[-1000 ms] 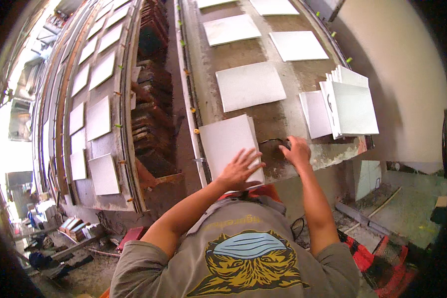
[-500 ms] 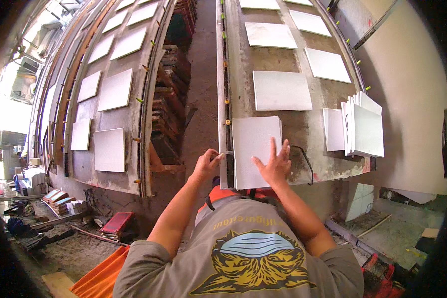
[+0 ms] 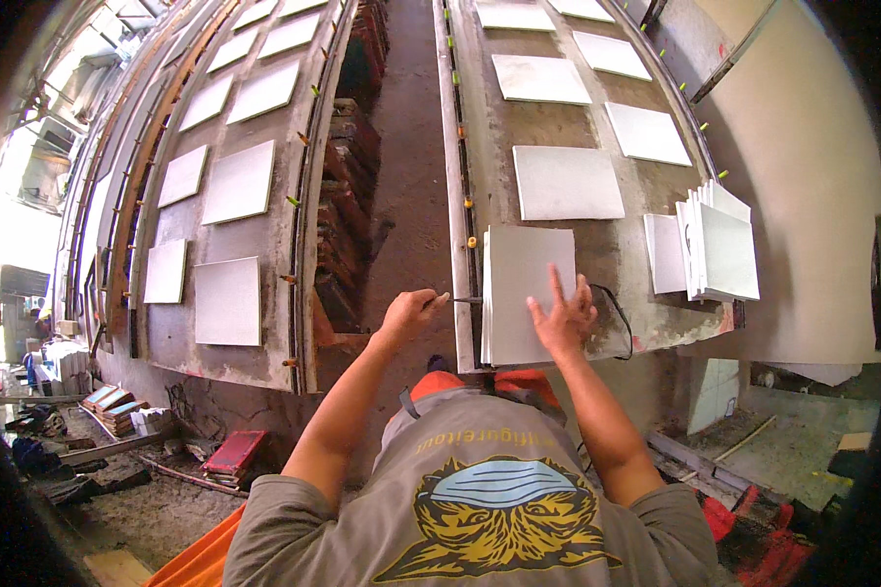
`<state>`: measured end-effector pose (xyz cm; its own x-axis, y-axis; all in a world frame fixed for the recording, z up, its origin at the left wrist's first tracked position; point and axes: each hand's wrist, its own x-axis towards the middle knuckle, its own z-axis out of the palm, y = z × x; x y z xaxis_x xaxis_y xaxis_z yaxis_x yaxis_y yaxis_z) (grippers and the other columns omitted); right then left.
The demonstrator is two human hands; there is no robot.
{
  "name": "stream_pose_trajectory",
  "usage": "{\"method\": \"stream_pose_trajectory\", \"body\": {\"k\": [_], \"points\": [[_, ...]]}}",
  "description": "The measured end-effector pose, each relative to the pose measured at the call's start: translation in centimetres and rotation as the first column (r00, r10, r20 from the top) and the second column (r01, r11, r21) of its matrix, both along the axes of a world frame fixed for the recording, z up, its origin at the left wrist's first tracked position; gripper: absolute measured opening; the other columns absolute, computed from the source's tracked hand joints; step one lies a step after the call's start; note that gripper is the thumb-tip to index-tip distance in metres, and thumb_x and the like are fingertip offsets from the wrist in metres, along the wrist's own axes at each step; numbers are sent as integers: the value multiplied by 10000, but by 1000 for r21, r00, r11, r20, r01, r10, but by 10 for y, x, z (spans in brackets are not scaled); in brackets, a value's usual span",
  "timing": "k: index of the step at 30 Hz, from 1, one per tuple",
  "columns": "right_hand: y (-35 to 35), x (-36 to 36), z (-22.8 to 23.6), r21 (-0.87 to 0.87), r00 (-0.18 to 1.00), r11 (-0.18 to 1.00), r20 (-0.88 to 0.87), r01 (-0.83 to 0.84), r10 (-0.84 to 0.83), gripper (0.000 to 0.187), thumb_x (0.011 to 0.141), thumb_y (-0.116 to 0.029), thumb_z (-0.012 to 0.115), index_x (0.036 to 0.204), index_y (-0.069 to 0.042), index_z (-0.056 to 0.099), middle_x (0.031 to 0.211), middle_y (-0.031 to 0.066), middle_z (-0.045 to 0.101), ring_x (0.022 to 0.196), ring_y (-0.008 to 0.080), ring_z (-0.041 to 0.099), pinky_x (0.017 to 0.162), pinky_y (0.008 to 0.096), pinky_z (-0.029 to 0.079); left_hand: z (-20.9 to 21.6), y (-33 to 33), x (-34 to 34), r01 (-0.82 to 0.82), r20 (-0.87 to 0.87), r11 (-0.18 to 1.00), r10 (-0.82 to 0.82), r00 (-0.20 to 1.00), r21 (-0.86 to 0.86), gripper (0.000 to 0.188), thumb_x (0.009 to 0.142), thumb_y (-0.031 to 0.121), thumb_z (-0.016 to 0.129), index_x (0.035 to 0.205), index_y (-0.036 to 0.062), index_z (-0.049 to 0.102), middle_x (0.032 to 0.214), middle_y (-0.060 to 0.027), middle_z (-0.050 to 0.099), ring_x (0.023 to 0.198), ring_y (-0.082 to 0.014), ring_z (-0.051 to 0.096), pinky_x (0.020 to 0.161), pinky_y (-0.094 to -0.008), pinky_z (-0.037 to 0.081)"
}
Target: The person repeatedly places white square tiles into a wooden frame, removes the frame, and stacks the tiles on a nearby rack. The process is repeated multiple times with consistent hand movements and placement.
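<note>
At the near end of the right-hand table lies a stack of white rectangular sheets (image 3: 527, 328). My right hand (image 3: 566, 318) rests on its right side, fingers spread flat. On the left, my left hand (image 3: 414, 313) is closed in a pinch on the end of a thin black strap (image 3: 468, 299), which stretches to the stack's left edge. From the stack's right side a black cord (image 3: 619, 323) loops out over the tabletop; whether it joins the strap beneath the sheets is hidden.
Single white sheets (image 3: 570, 183) lie in rows along the right table (image 3: 646, 338). Upright bundled sheets (image 3: 722, 245) stand at its right corner. Across a narrow aisle (image 3: 401, 176), a left table (image 3: 245, 367) carries more sheets. Pegs line the table edges. A red flat object (image 3: 235, 455) lies on the floor.
My left hand has drawn the strap leftward, away from the stack, and more of it shows. The right hand stays spread on the sheets. The whole view has shifted slightly.
</note>
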<state>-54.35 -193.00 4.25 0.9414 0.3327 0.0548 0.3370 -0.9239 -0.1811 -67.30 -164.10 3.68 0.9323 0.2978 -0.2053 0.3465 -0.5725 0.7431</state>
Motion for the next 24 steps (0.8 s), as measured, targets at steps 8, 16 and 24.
{"method": "stream_pose_trajectory", "body": {"k": [8, 16, 24], "points": [[67, -49, 33, -117, 940, 982, -325, -151, 106, 1129, 722, -532, 818, 1605, -460, 117, 1693, 176, 18, 1539, 468, 44, 1140, 749, 154, -8, -23, 7, 101, 24, 995, -101, 995, -9, 384, 978, 404, 607, 908, 39, 702, 802, -230, 683, 785, -443, 667, 691, -530, 515], [47, -57, -1, -209, 985, 969, -141, -131, 103, 1042, 778, -514, 754, 1606, -444, 125, 1685, 181, 79, 1526, 480, 102, 1135, 747, 168, 5, -27, 2, 64, 29, 994, -62, 998, -84, 376, 983, 383, 604, 880, 33, 692, 780, -224, 674, 764, -446, 657, 676, -526, 502], [-15, 17, 0, 242, 944, 919, -188, 311, -270, 1060, 783, -724, 685, 1609, -251, 216, 1478, 340, 412, 1377, 501, 413, 1090, 643, 340, 10, -15, -2, 53, 5, 998, -53, 999, -26, 380, 980, 369, 611, 843, 21, 675, 764, -223, 668, 747, -446, 650, 666, -515, 498]]}}
